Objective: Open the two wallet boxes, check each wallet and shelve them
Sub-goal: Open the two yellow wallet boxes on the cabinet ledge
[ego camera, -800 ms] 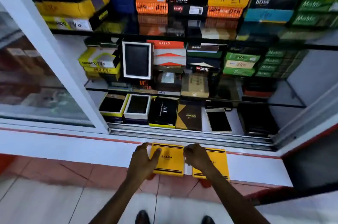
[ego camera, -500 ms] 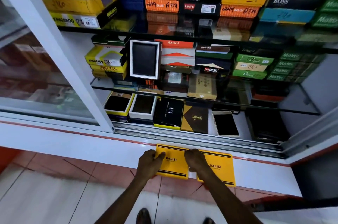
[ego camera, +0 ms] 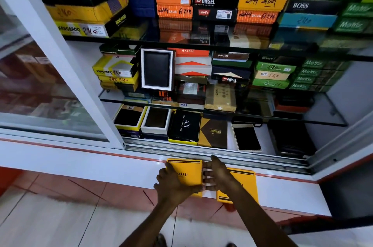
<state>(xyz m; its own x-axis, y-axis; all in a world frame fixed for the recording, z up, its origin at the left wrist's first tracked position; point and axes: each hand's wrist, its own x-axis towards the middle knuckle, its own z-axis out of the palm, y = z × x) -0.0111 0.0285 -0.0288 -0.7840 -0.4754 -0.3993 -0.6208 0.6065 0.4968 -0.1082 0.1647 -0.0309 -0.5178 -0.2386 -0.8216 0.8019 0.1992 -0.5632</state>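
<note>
Risk: left yellow flat cardboard wallet box overhangs the front edge of the white ledge and could tip to the floor if the lid jerks. Left hand clamps its left side; right hand fingers curl on its right edge. Second yellow box alongside, untouched, closed.

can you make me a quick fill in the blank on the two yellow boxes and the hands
1. Both hands grip the ____ of the two yellow boxes, the left yellow box.
2. The word printed on its lid ends in ____.
3. The right hand partly covers the right yellow box, whose lid is ____.
4. The left hand holds the box's ____ edge.

Missing words: left; ALISI; closed; left
</note>
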